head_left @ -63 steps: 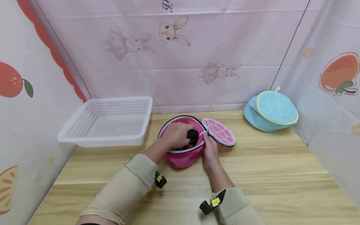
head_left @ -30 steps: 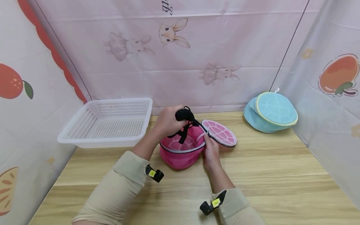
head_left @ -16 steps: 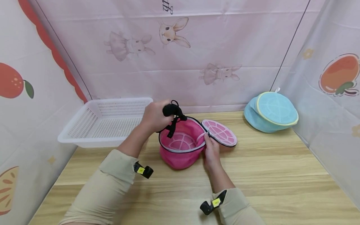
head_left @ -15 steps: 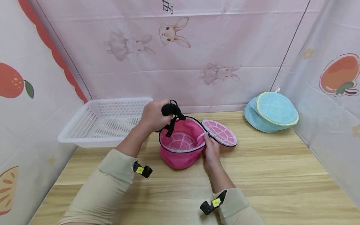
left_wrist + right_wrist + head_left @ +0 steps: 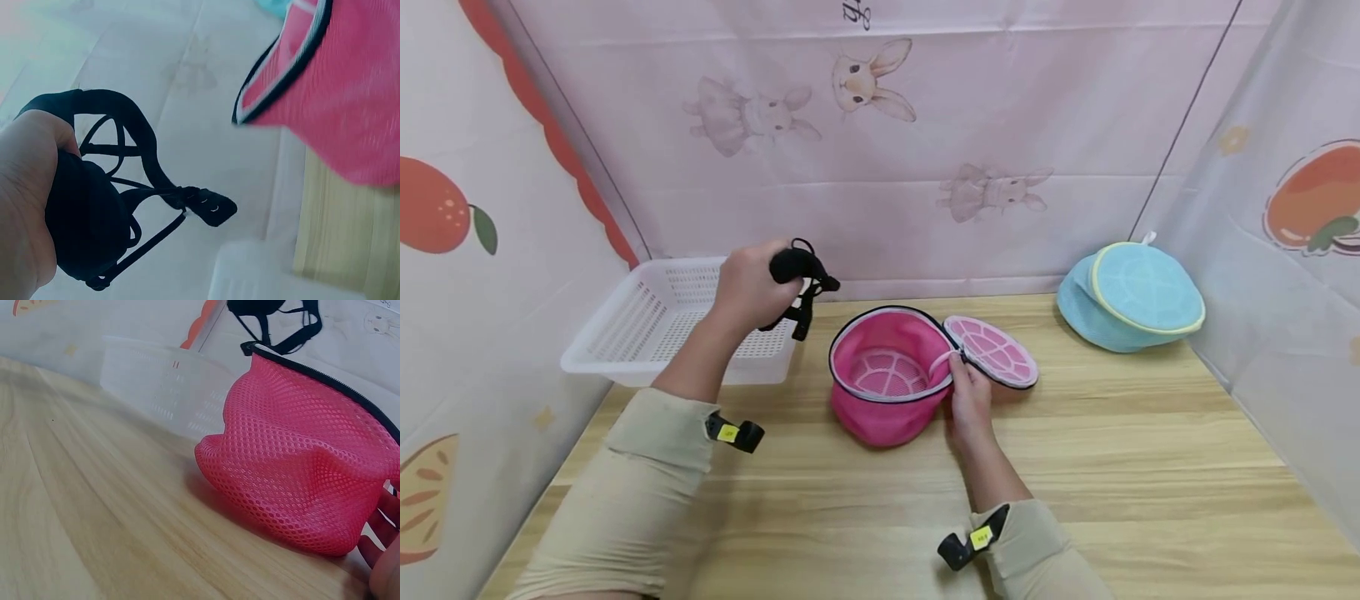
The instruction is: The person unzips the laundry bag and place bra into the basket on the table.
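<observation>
My left hand (image 5: 751, 283) grips a black bra (image 5: 87, 212) in the air over the right part of the white basket. Its straps and a hook-and-eye end (image 5: 212, 206) dangle free in the left wrist view. On the table stands a pink mesh laundry bag (image 5: 883, 421), unzipped, its round lid (image 5: 992, 352) folded out to the right. Inside the bag only its mesh bottom shows. My right hand (image 5: 972, 404) pinches the bag's rim by the lid hinge; in the right wrist view its fingers (image 5: 390, 515) lie against the mesh.
The white plastic basket (image 5: 602, 360) sits at the back left, partly covered by my left arm. A closed blue mesh bag (image 5: 1138, 292) with yellow trim stands at the back right. Printed cloth walls (image 5: 880, 208) border the wooden table (image 5: 1120, 467) at the back and both sides.
My left hand has lifted the black bra up out of the pink bag and carried it left to the basket. The right hand keeps its hold on the bag's rim.
</observation>
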The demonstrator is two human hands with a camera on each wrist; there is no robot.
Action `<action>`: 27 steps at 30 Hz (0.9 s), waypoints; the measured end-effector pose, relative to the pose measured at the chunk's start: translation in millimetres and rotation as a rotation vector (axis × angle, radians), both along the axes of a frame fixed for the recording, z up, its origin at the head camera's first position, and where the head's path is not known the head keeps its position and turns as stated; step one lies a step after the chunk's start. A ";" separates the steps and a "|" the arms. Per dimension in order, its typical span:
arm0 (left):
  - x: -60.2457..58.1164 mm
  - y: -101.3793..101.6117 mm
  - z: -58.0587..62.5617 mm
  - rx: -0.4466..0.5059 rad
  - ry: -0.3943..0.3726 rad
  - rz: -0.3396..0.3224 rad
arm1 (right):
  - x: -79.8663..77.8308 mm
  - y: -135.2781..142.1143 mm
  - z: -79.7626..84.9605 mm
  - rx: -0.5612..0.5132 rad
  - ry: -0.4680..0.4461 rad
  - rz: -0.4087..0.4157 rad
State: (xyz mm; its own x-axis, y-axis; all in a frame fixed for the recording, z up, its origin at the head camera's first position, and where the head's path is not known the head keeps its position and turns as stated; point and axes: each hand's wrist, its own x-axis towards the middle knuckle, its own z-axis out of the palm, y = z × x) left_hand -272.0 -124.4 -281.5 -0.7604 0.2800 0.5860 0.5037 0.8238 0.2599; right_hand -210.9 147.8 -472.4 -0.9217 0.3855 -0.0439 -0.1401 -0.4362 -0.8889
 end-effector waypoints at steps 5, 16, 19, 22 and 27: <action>-8.9 -24.7 -2.4 -0.007 -0.041 0.073 | -0.3 -2.2 3.3 0.009 -0.012 -0.005; -25.1 -69.0 -15.9 -0.129 -0.273 0.178 | 1.9 -4.9 30.6 0.188 -0.122 0.012; -28.6 -75.2 -22.8 -0.161 -0.318 0.174 | -2.9 -7.5 29.8 0.179 -0.126 0.014; -33.0 -79.9 -32.2 -0.186 -0.336 0.174 | -15.0 -7.3 20.2 0.188 -0.122 0.001; -39.6 -88.9 -49.7 -0.252 -0.413 0.174 | -25.0 -7.3 27.8 0.202 -0.138 0.056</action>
